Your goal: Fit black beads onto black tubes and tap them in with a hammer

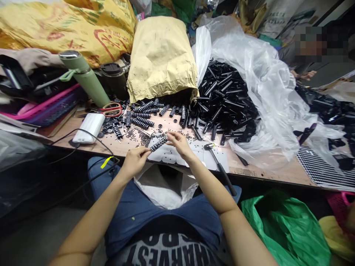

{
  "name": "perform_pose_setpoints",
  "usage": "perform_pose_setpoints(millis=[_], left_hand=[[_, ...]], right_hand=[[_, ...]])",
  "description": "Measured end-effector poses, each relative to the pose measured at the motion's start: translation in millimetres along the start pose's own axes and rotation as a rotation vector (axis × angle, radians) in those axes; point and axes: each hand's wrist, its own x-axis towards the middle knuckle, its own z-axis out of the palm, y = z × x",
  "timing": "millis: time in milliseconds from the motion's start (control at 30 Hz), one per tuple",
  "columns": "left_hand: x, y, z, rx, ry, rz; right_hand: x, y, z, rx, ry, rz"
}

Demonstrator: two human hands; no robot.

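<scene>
I hold the rod (pixel 158 144) between both hands, just above the near edge of the table (pixel 266 166). It is strung with black and pale rings and lies tilted, its far end higher. My left hand (pixel 135 159) pinches the low end with fingertips closed on it. My right hand (pixel 180 143) pinches the high end the same way. I judge that a grip at each end stops the rings sliding off, and the tilt lets me see along the row.

Under my hands lies a white plate (pixel 172 158) with holes, close enough that anything dropped lands on it. A white bag (pixel 163 188) gapes in my lap right below the table edge, likely to catch what falls.

More ringed rods (pixel 144 111) lie in a loose heap at the mouth of the paper sack (pixel 162 55), which is tipped on its side so they spill toward me. Loose rings (pixel 138 136) are scattered between that heap and my hands, within easy reach. Black tubes (pixel 224 99) pile on the plastic sheet (pixel 260 74) to my right, the sheet folded back to leave them bare.

The hammer (pixel 219 166) lies by my right wrist, handle over the edge, easy to take up. Scissors (pixel 112 109) and a flask (pixel 84 77) sit off to the left, clear of my hands.
</scene>
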Motion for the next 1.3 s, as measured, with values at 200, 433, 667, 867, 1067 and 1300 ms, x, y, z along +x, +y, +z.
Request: perform_pose_setpoints(millis=[200,433,667,867,1067,1300], left_hand=[[16.2,18.5,-19.4,0.194,-0.133,0.016],[40.6,25.8,52.1,0.069,0.142,0.114],[42.0,9.1,110.6,0.004,0.125,0.191],[46.2,8.1,108.7,-0.022,0.109,0.16],[38.4,11.4,98.6,-0.006,0.06,0.109],[39.0,11.4,87.1,-0.078,0.081,0.095]], right_hand=[[80.2,8.9,-23.4,-1.09,0.169,-0.263],[93.9,24.0,-31.3,-1.246,0.097,-0.249],[36.4,31.6,-38.0,-0.351,0.095,-0.17],[11.0,38.0,-36.7,-0.095,0.053,-0.113],[-0.7,25.5,-27.8,-0.144,0.021,-0.163],[-0.9,19.8,-18.2,-0.147,0.044,-0.182]])
